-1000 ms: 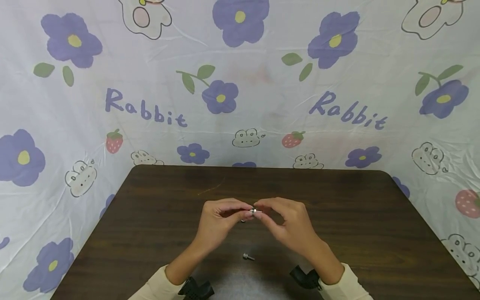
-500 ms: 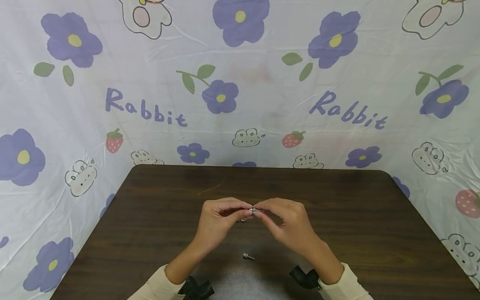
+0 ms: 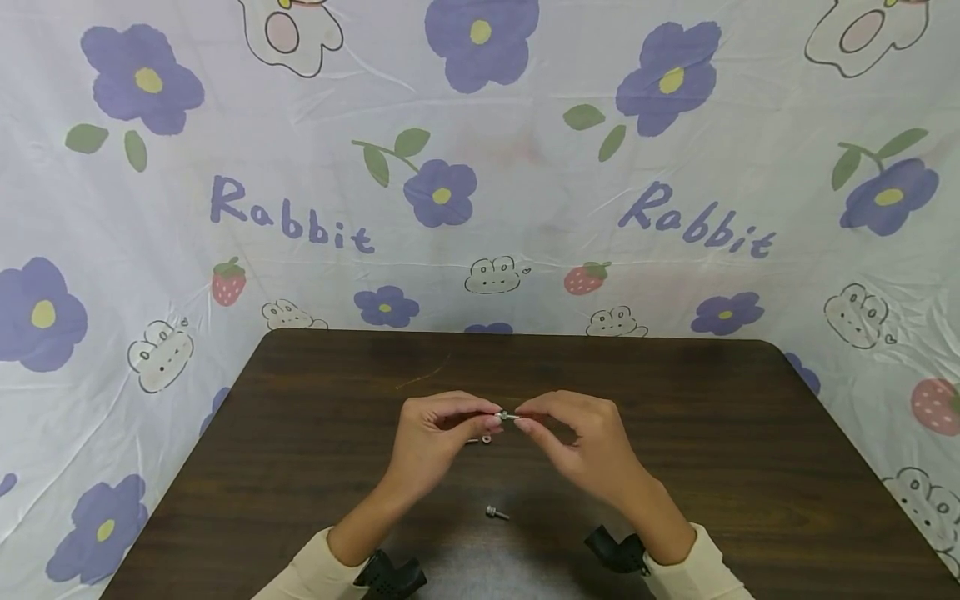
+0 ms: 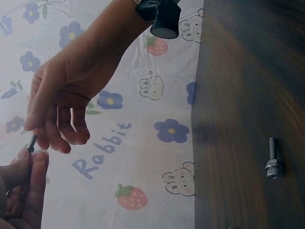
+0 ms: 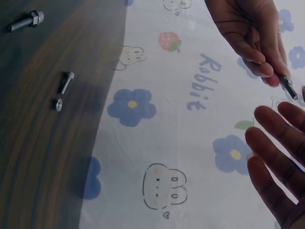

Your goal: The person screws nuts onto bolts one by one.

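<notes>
My left hand pinches a small metal bolt between thumb and fingertips, its threaded end pointing right. A nut appears to sit on the shank, close to the left fingertips. My right hand is at the threaded end, with thumb and index fingertip parted on either side of it. In the right wrist view the bolt's end shows bare beside the right hand's spread fingers. Whether a right fingertip touches the bolt is hard to tell.
On the dark wooden table, a bolt with a nut or washers lies nearer the body. Beyond the left hand lie a small loose nut and another bolt. A flower-print cloth hangs behind the table.
My right hand has shifted slightly right, and its fingertips have parted at the bolt's end. My left hand has moved slightly left and up with the bolt, uncovering the loose nut.
</notes>
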A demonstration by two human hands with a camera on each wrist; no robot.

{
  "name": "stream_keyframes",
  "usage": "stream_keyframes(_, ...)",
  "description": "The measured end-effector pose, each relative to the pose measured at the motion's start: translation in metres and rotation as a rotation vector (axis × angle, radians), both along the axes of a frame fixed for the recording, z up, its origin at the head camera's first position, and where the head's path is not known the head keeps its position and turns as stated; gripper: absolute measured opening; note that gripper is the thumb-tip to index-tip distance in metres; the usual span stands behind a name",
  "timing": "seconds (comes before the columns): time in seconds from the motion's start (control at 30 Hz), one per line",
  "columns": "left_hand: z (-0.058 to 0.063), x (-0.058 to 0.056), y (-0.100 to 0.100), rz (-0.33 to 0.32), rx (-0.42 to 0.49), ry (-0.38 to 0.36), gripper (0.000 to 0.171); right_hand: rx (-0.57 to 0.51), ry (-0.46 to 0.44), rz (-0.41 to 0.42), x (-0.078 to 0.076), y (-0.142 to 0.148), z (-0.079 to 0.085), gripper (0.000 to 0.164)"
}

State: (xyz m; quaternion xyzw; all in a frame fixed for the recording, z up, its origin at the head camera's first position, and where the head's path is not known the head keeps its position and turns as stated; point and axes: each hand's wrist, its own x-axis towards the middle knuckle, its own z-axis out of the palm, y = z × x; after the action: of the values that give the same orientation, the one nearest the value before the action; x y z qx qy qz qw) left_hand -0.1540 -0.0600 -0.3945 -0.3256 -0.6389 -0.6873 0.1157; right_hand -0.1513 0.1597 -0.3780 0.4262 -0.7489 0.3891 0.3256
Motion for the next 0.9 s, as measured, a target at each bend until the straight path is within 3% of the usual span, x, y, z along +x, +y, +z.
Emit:
stream_keyframes(0.27,0.0,-0.0007,-0.0013,-0.004,-0.009,-0.008,0.011,-0.005,-0.031,0.049,-0.0009,-0.0003,0.0001,0.023)
stream_keyframes(0.5,0.0017,-0.0009,-0.0018,0.01,-0.063,-0.001,0.014,-0.032,-0.153,0.065,0.0014,0.0008,-0.0014,0.018)
stream_keyframes(0.63,0.0028,-0.0008,-0.0017,-0.018,-0.079,-0.016,0.022,-0.049,-0.206,0.074,0.0028,0.0009,-0.0013,0.018)
stream_keyframes(0.77,0.0032,0.0001,-0.0013,-0.057,-0.078,-0.029,0.021,-0.048,-0.214,0.092,0.0035,0.0002,-0.0019,0.018)
stream_keyframes(0.9,0.0026,0.0006,-0.0014,-0.044,-0.101,-0.034,0.015,-0.051,-0.2,0.111,0.0032,-0.001,-0.0032,0.018)
